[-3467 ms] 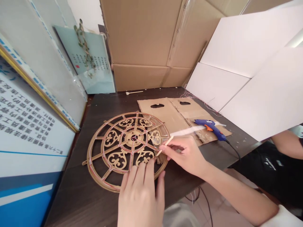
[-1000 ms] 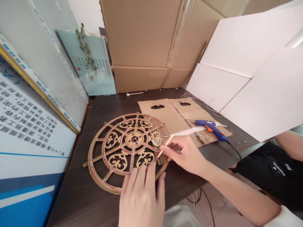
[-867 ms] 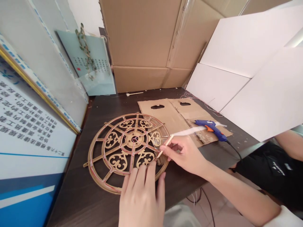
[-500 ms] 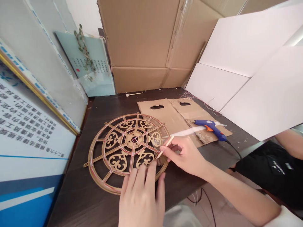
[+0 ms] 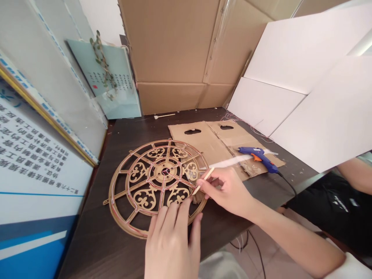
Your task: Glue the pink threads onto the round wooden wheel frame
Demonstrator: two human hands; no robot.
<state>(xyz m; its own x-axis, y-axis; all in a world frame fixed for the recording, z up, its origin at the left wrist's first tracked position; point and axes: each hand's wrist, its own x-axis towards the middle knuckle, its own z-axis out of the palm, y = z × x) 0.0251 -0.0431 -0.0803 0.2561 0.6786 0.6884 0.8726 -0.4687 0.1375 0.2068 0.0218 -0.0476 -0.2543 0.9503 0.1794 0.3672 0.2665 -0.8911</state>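
Observation:
A round, gold-coloured openwork wheel (image 5: 157, 175) with spokes and scroll patterns lies flat on the dark table. Thin reddish and white wire (image 5: 141, 211) runs along its rings and spokes. My left hand (image 5: 174, 236) rests palm down over the near rim, fingers stretched forward and thumb apart. In my right hand (image 5: 228, 192) a slim pale wooden stick (image 5: 209, 173) is pinched between thumb and fingers. Its lower end meets the wheel's inner ring at the right, close to my left fingertips. What lies under my left palm is hidden.
Beyond the wheel, a cardboard sheet (image 5: 200, 145) with two cut-out holes carries a blue glue gun (image 5: 258, 155) with a black cord. A small white-tipped stick (image 5: 164, 116) lies at the back. Cardboard (image 5: 171, 42) and white panels (image 5: 290, 62) stand behind. Another person's arm (image 5: 356, 174) shows at right.
My left hand has shifted very slightly, its index finger a touch to the left. My right hand and the stick hold nearly the same place. The wheel has not visibly moved.

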